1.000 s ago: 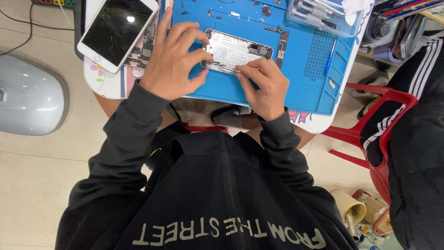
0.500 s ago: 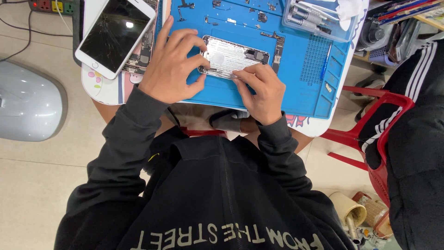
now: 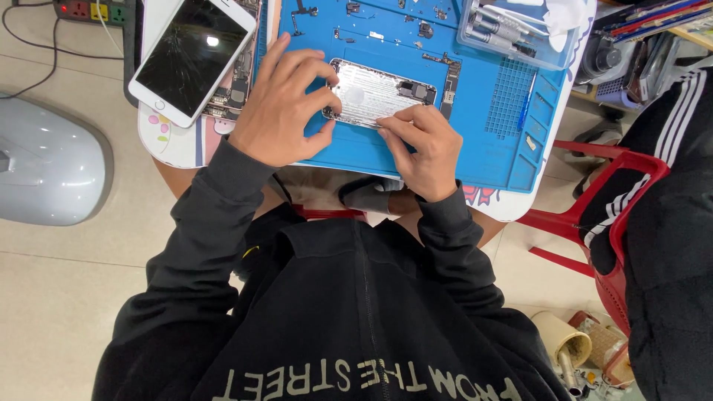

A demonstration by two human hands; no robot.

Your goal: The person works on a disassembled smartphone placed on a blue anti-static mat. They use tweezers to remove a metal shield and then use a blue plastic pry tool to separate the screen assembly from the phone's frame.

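Note:
An opened phone housing, silver inside with a dark part at its right end, lies on a blue work mat. My left hand grips the housing's left end, thumb and fingers curled round it. On the housing's near edge rests my right hand, its fingertips pinching the rim. Both arms are in black sleeves.
A white phone with a cracked dark screen lies left of the mat over another opened phone. Small parts and screws dot the mat's far side. A clear tool box and a blue pen-like tool lie at the right. A red chair stands beside the table.
Both hands stay on the housing. My left fingers have curled in tighter on its left end, and the right fingertips have shifted slightly along the near edge.

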